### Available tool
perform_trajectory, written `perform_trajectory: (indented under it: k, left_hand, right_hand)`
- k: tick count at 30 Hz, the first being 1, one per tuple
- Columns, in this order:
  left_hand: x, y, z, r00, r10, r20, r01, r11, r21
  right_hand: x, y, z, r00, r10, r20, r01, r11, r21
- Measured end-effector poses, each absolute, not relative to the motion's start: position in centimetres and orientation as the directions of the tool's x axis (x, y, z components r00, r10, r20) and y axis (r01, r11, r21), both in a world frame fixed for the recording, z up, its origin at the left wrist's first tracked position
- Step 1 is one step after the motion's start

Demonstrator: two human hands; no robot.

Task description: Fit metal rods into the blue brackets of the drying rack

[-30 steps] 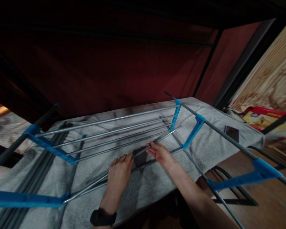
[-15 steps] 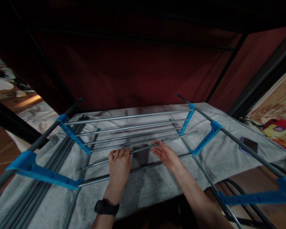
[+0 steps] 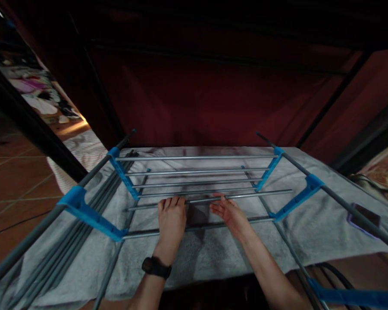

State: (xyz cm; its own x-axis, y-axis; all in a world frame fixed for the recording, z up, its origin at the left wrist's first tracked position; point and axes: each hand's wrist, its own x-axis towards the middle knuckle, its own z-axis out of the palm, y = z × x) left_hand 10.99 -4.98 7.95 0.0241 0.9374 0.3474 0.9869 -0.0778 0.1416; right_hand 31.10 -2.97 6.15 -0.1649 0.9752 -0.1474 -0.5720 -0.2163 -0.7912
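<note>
A thin grey metal rod [image 3: 258, 194] lies across the half-built rack, its right end free just above the front right blue bracket [image 3: 295, 200]. My left hand [image 3: 172, 219], with a black watch on the wrist, is wrapped over the rod left of its middle. The fingers of my right hand [image 3: 231, 215] close lightly on the same rod further right. Nearer to me, a fixed crossbar [image 3: 210, 224] joins the lower ends of the front right bracket and the front left blue bracket [image 3: 93, 215]. Several crossbars [image 3: 194, 172] span the rear pair of brackets.
A bundle of grey tubes [image 3: 84, 219] lies on the left of the grey cloth [image 3: 210, 254]. A phone [image 3: 364, 219] rests at right, beside the rack's long side tube [image 3: 349, 209]. Another blue bracket [image 3: 358, 297] is at lower right. A dark red panel [image 3: 194, 99] stands behind.
The view has swung left, so the rack appears further right. Both hands keep their hold on the rod, which now looks closer to level.
</note>
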Motion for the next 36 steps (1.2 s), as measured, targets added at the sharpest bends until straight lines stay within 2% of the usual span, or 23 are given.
perform_trajectory:
  k: [11,16,20,22,24,27,30,31,33,36]
  left_hand:
    - [9.4,-5.4,8.6,-0.160,0.889,0.430,0.969,0.058,0.239]
    - [8.2,-5.3,8.8,-0.263,0.822,0.505,0.954,0.143,0.264]
    - [7.0,-5.5,9.1,-0.315,0.800,0.510,0.937,0.176,0.303]
    - [6.4,-5.6,9.0,-0.353,0.783,0.513,0.919,0.186,0.348]
    - [5.8,-5.3,8.6,-0.408,0.764,0.500,0.868,0.156,0.471]
    - [5.2,-4.3,7.6,-0.521,0.743,0.420,0.646,0.021,0.763]
    - [5.1,-3.3,6.7,-0.668,0.721,0.183,0.232,-0.032,0.972]
    - [5.1,-3.1,6.5,-0.697,0.713,0.082,0.072,-0.044,0.996]
    - [5.3,-3.1,6.3,-0.709,0.699,-0.090,-0.224,-0.102,0.969]
    - [5.4,-3.3,6.4,-0.701,0.675,-0.229,-0.483,-0.214,0.849]
  right_hand:
    - [33.5,-1.7,4.5,-0.004,0.934,-0.356,-0.632,-0.279,-0.723]
    - [34.9,-1.0,4.0,0.005,0.891,-0.454,-0.702,-0.320,-0.636]
    - [35.8,-0.7,3.4,0.013,0.870,-0.493,-0.707,-0.341,-0.620]
    - [36.2,-0.7,3.2,0.011,0.865,-0.501,-0.704,-0.350,-0.619]
    - [36.3,-0.6,3.1,0.010,0.860,-0.510,-0.697,-0.359,-0.621]
    - [36.4,-0.7,3.0,0.007,0.855,-0.519,-0.697,-0.368,-0.615]
    - [36.2,-0.8,3.0,-0.002,0.855,-0.518,-0.713,-0.364,-0.599]
    - [36.2,-0.7,3.0,-0.003,0.856,-0.517,-0.714,-0.363,-0.598]
    - [36.0,-0.7,2.9,-0.007,0.858,-0.513,-0.709,-0.366,-0.602]
    - [35.5,-0.8,2.6,-0.023,0.861,-0.508,-0.704,-0.374,-0.603]
